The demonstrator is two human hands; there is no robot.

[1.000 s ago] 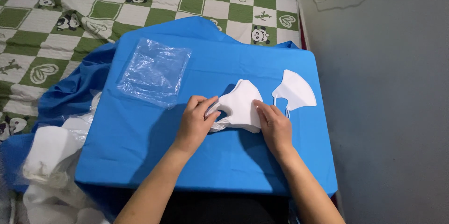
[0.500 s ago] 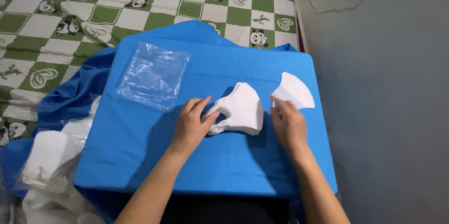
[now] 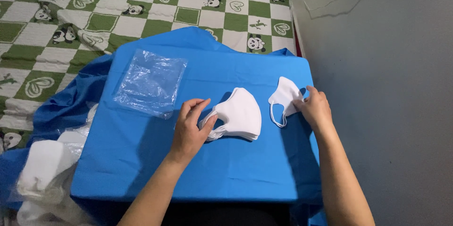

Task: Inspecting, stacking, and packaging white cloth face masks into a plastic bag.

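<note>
A stack of white folded face masks (image 3: pixel 241 115) lies in the middle of a blue cloth-covered surface (image 3: pixel 155 160). My left hand (image 3: pixel 191 129) rests at the stack's left edge, fingers touching the ear loops. A single white mask (image 3: pixel 283 96) lies to the right of the stack. My right hand (image 3: pixel 314 108) touches its right edge with the fingertips. A clear plastic bag (image 3: pixel 151 82) lies flat at the left of the blue surface.
A green and white checkered blanket with panda prints (image 3: pixel 141 4) spreads behind. White masks in plastic wrapping (image 3: pixel 47 174) are piled at the lower left. A grey wall (image 3: pixel 387 89) runs along the right side.
My right hand has left the stack and moved right to the single mask. The left hand has stayed at the stack's left edge.
</note>
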